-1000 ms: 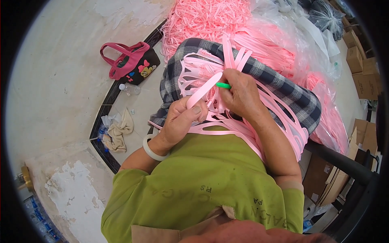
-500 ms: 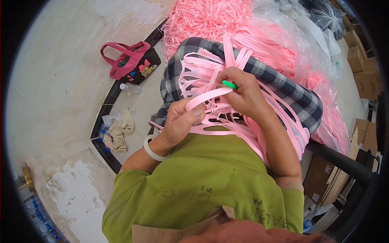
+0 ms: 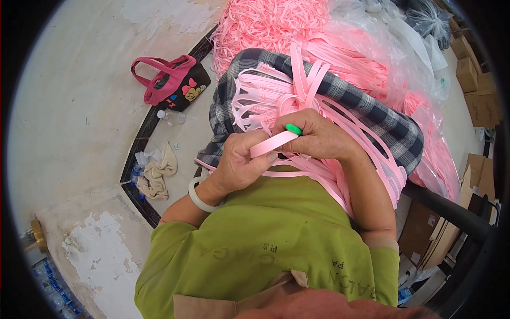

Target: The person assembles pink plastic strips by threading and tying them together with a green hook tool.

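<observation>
My left hand [image 3: 241,162], with a pale ring on its wrist, is closed on a flat pink strap [image 3: 273,144] that bends up toward the other hand. Close beside it my right hand [image 3: 319,135] is closed round a small tool with a green end [image 3: 294,129]; the rest of that tool is hidden in the fingers. The strap's upper end meets the green end. Beneath both hands, pink moulded strap pieces [image 3: 255,98] with cut-out gaps lie across a dark checked cloth [image 3: 366,109] on my lap. What the fingertips touch below is hidden.
Beyond the lap lie a heap of thin pink strips [image 3: 265,26] and clear plastic bags [image 3: 409,58]. A pink and black handbag [image 3: 183,85], a small bottle [image 3: 172,116] and a beige cloth [image 3: 159,173] sit at left. Cardboard boxes [image 3: 481,106] stand at right.
My right hand has moved left and down, closer to my left hand, taking the green-ended tool along. The stretch of strap between the hands is shorter.
</observation>
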{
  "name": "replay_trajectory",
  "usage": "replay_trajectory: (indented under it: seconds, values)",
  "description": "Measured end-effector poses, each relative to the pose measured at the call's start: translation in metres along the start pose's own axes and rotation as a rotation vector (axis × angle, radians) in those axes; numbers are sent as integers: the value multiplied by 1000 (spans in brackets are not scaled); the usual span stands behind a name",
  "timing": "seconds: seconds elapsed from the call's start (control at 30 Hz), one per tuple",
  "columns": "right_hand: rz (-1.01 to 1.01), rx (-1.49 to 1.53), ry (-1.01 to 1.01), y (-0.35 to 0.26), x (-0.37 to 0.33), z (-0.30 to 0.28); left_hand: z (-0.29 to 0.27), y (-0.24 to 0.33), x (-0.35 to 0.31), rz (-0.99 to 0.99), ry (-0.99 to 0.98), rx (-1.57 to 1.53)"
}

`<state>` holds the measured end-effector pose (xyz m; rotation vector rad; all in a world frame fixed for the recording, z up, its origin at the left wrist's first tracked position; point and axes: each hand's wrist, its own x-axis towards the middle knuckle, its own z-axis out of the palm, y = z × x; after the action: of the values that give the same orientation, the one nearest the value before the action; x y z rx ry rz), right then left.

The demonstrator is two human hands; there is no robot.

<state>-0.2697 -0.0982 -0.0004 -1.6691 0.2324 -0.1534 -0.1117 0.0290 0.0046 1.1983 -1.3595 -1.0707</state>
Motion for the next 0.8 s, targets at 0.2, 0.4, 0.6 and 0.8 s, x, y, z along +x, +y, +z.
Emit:
replay_trajectory:
  seconds: [0.2,0.4,0.6,0.8]
  values:
    - [40,117,333,11,7,11,-2,3,2,122,-36,80]
    - [-58,-678,741,28,12,-4,-3,4,-4,346,-94,64]
    - [-24,-252,851,8,1,-21,-11,-4,-12,32,40,-347]
    - [-185,54,687,-31,8,3,-43,20,-24,150,-75,-169]
